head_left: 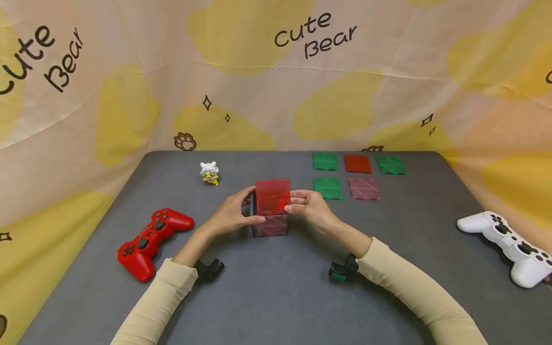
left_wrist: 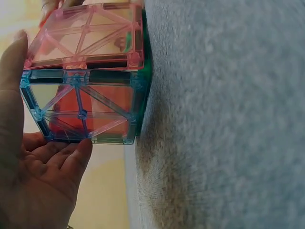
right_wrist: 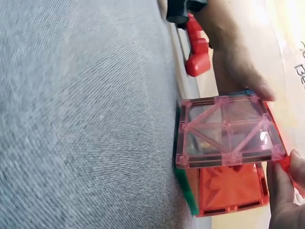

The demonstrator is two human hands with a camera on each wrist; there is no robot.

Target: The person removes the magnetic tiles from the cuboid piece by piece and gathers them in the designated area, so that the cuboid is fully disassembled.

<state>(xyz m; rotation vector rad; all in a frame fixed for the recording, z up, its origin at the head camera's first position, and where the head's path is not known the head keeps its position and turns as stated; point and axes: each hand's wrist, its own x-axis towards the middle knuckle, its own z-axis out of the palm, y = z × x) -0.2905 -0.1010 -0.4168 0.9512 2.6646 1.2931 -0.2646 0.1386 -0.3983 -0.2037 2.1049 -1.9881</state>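
A box of see-through magnetic tiles stands at the middle of the table, with a pink tile (head_left: 270, 226) as its front, a blue tile (left_wrist: 78, 102) on the left and a red tile (right_wrist: 232, 188) at the back. Its right side looks open in the right wrist view, and a green tile (right_wrist: 186, 191) forms the base. My left hand (head_left: 233, 211) grips the box from the left, thumb at the front and fingers behind. On top lies another red tile (head_left: 273, 196), whose right edge my right hand (head_left: 314, 209) pinches between thumb and fingers.
Loose green tiles (head_left: 327, 188), a red-orange tile (head_left: 358, 164) and a pink tile (head_left: 364, 189) lie at the back right. A small figurine (head_left: 209, 173) stands back left. A red game controller (head_left: 153, 243) lies left, a white controller (head_left: 509, 247) right.
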